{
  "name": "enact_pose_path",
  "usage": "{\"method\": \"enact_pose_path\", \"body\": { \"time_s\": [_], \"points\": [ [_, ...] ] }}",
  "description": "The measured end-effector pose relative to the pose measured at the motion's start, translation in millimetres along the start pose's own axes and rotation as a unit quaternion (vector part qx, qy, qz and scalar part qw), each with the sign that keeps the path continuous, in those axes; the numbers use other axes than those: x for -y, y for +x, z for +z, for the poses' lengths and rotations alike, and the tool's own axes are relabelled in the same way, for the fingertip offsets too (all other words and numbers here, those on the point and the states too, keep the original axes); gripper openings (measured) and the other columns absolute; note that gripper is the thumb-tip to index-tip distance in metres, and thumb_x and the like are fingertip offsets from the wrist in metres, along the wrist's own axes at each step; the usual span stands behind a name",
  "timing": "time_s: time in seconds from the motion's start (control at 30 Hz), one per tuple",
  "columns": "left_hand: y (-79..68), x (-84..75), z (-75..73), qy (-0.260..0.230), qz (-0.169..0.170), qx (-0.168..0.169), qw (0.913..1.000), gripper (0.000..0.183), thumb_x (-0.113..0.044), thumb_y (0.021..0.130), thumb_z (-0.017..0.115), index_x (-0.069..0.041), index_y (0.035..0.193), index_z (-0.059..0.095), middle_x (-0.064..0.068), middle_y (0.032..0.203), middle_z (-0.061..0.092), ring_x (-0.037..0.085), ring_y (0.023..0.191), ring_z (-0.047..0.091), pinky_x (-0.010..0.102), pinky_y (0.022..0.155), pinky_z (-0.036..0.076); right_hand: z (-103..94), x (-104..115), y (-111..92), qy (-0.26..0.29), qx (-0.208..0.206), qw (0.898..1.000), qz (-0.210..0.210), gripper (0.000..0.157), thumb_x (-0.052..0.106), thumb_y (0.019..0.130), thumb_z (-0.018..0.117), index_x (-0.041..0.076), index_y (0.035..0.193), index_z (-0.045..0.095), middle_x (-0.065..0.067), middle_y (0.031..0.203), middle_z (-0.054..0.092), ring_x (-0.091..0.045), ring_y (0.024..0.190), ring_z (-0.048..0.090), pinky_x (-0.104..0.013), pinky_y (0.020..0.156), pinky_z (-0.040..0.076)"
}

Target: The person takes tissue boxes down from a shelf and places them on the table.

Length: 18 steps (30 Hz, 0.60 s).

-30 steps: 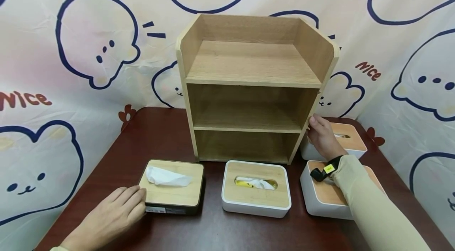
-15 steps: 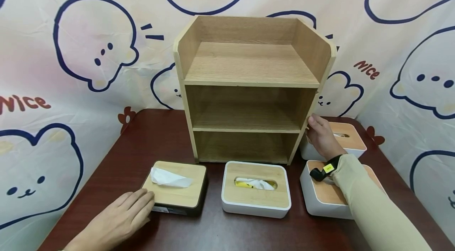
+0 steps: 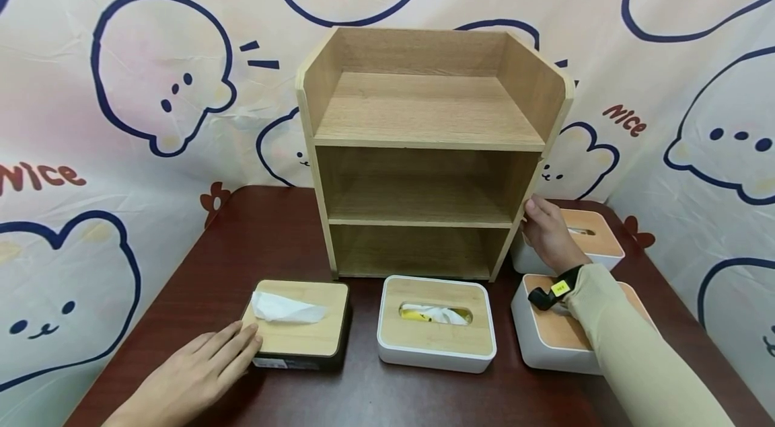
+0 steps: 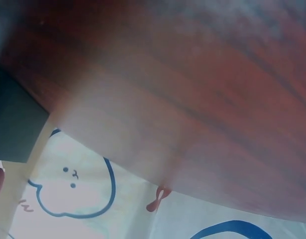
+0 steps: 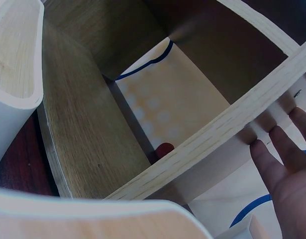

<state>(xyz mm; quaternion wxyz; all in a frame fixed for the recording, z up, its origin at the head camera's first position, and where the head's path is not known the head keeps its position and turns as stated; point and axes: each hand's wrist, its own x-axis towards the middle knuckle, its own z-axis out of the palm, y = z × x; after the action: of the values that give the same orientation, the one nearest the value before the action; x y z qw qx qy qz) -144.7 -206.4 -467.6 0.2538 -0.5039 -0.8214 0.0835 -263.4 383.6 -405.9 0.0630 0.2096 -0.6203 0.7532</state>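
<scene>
Fingertips of my left hand rest on the left edge of a black tissue box with a pale wooden lid and a tissue poking out. Its dark side shows at the left of the left wrist view, with small parts of a finger beside it. My right hand touches the right side panel of a wooden three-tier shelf. In the right wrist view, straight fingertips of the right hand press on the panel's outer face. The right thumb lies near the panel's front edge in the head view.
A white tissue box with a wooden lid stands before the shelf. Right of the shelf, one white box lies under my forearm and another box stands behind it. A patterned cloth hangs around the dark red table.
The black tissue box has shifted slightly right and towards me, my left hand moving right along with its edge. My right hand has stayed on the shelf's side panel.
</scene>
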Motion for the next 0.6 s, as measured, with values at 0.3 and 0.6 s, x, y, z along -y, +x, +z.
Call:
{"method": "enact_pose_path", "body": {
  "time_s": [0.3, 0.6],
  "points": [
    [1.4, 6.5, 0.1, 0.004, 0.017, -0.030, 0.9994, 0.060, -0.005, 0.107, 0.000, -0.004, 0.127, 0.056, 0.015, 0.122, 0.063, 0.030, 0.104, 0.062, 0.042, 0.070, 0.054, -0.1, 4.0, 3.5, -0.002, 0.006, 1.000, -0.011, 0.042, 0.024, 0.105, 0.046, 0.009, 0.144, 0.049, -0.002, 0.138, 0.050, -0.017, 0.124, 0.047, -0.028, 0.099, 0.040],
    [-1.3, 4.3, 2.2, 0.006, 0.024, -0.039, 0.9989, 0.060, -0.009, 0.108, 0.002, -0.006, 0.120, 0.061, 0.013, 0.119, 0.065, 0.028, 0.101, 0.064, 0.038, 0.067, 0.055, -0.1, 2.0, -1.7, -0.009, 0.008, 1.000, 0.005, 0.043, 0.025, 0.106, 0.043, 0.014, 0.147, 0.046, 0.001, 0.140, 0.048, -0.015, 0.125, 0.047, -0.026, 0.098, 0.041]
  ]
}}
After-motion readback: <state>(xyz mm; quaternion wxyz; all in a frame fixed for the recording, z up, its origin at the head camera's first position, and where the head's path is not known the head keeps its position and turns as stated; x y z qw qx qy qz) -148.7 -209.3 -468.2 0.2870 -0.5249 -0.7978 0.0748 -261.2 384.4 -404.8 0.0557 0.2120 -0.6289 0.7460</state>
